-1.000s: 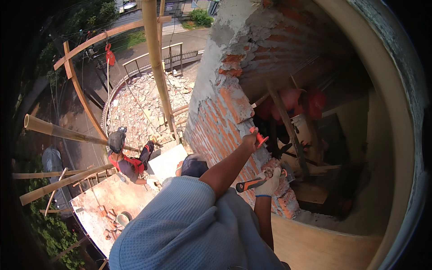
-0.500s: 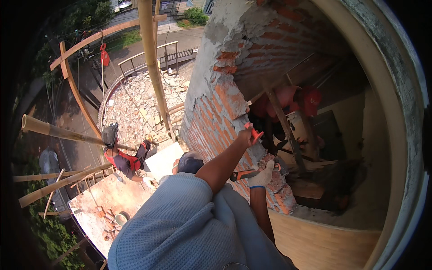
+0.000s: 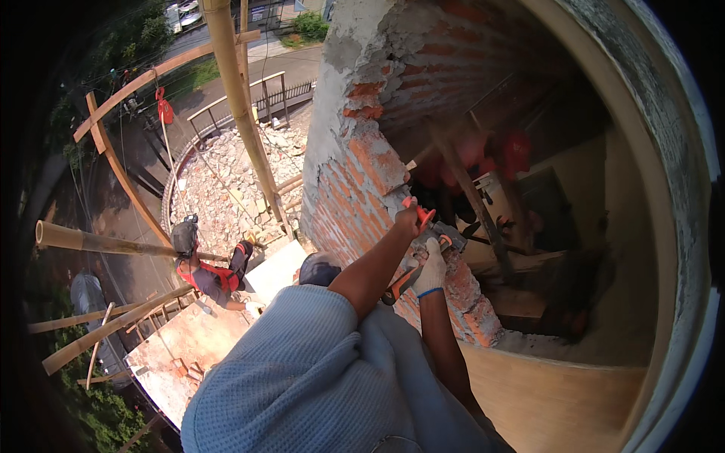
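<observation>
My bare left hand [image 3: 406,220] is closed around a chisel with a red hand guard [image 3: 425,215], held at the broken edge of the brick wall [image 3: 351,204]. What the chisel's tip touches is hidden. My right hand [image 3: 431,270], in a white knitted glove with a blue cuff, grips a hammer with an orange and black handle [image 3: 402,285]. The grey hammer head [image 3: 451,237] is beside the chisel's guard; I cannot tell whether they touch. Below my right hand, the wall's ragged brick edge [image 3: 472,306] runs down.
A co-worker in a red vest [image 3: 208,275] crouches on the scaffold platform [image 3: 196,332] at left. Bamboo poles [image 3: 249,121] stand beside the wall, with rubble [image 3: 219,174] far below. Inside the dark room, another person in red [image 3: 513,155] is behind wooden props [image 3: 476,200].
My right hand has raised the hammer, bringing its head up close to the chisel. My left hand keeps its hold. The whole view has shifted slightly.
</observation>
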`<state>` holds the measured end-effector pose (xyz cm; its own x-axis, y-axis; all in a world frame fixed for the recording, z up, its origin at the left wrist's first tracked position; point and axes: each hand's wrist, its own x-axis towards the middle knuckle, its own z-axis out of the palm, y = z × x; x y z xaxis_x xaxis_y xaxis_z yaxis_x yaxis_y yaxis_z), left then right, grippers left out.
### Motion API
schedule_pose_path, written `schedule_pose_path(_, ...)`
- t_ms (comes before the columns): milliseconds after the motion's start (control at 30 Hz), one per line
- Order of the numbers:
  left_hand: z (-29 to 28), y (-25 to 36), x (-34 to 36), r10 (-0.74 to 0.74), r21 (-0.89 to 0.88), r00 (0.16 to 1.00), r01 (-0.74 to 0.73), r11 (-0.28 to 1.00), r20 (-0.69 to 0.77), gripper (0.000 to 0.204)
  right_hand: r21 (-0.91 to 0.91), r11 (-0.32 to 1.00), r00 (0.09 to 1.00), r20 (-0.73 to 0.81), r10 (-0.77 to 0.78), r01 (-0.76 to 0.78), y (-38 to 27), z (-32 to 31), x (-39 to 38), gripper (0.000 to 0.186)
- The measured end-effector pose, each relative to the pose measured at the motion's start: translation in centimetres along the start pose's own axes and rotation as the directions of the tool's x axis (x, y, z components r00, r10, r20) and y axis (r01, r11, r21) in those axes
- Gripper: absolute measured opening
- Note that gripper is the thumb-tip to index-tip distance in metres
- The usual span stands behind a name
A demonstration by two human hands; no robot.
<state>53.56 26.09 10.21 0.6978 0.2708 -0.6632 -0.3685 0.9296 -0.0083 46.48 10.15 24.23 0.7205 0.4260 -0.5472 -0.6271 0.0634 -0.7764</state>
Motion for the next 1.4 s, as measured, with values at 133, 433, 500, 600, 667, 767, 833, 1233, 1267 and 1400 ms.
schedule_pose_path(133, -0.1, 0.0, 0.1, 0.008, -0.043, 0.999, -0.006, 0.999, 0.051, 0.032, 0.197, 0.98, 1.0, 0.002, -0.022, 0.021, 0.4, -1.5, 0.7, 0.024)
schedule_pose_path(433, -0.5, 0.2, 0.2, -0.007, -0.151, 0.989, 0.03, 0.988, 0.147, 0.033, 0.084, 0.994, 0.986, 0.157, 0.061, -0.075, 1.2, -1.4, 1.6, 0.018)
schedule_pose_path(500, -0.6, 0.2, 0.2, -0.023, -0.142, 0.995, 0.036, 0.989, 0.094, 0.033, 0.197, 0.979, 0.998, 0.012, 0.055, -0.056, 1.0, -1.5, 1.3, 0.022)
schedule_pose_path(600, -0.5, -0.1, -0.2, 0.019, -0.158, 0.995, -0.003, 0.987, 0.098, 0.033, 0.323, 0.942, 0.979, -0.204, -0.028, 0.094, 1.2, -1.2, 1.0, 0.022)
schedule_pose_path(667, -0.4, -0.3, -0.5, 0.086, -0.115, 0.993, -0.076, 0.99, 0.079, 0.036, 0.028, 0.999, 1.0, 0.011, 0.014, -0.015, 1.4, -0.6, 1.3, 0.023)
schedule_pose_path(767, -0.4, -0.2, -1.2, 0.095, -0.059, 0.995, -0.094, 0.994, 0.005, 0.035, -0.008, 0.994, 0.987, 0.121, 0.11, -0.11, 1.5, 0.2, 1.7, 0.022)
schedule_pose_path(833, -0.2, 0.3, -1.4, 0.11, 0.037, 0.994, -0.109, 0.993, -0.013, 0.032, 0.113, 0.986, 0.983, 0.152, 0.106, -0.124, 1.2, -0.1, 1.8, 0.021)
schedule_pose_path(1233, -2.9, 1.0, -8.8, 0.031, 0.352, 0.998, -0.049, 0.935, 0.057, 0.026, -0.01, 0.992, 0.99, 0.065, 0.128, -0.128, -2.7, -5.6, -3.5, 0.023)
schedule_pose_path(1267, -3.7, 0.2, -9.9, -0.003, 0.35, 0.989, -0.049, 0.936, 0.149, 0.026, -0.143, 0.988, 0.989, 0.124, 0.079, -0.061, -3.2, -5.6, -4.0, 0.023)
schedule_pose_path(1400, -7.4, -3.7, -14.8, -0.094, 0.253, 0.921, -0.004, 0.968, 0.377, 0.026, -0.59, 0.802, 0.984, 0.18, 0.012, 0.098, -4.7, -5.5, -5.8, 0.026)
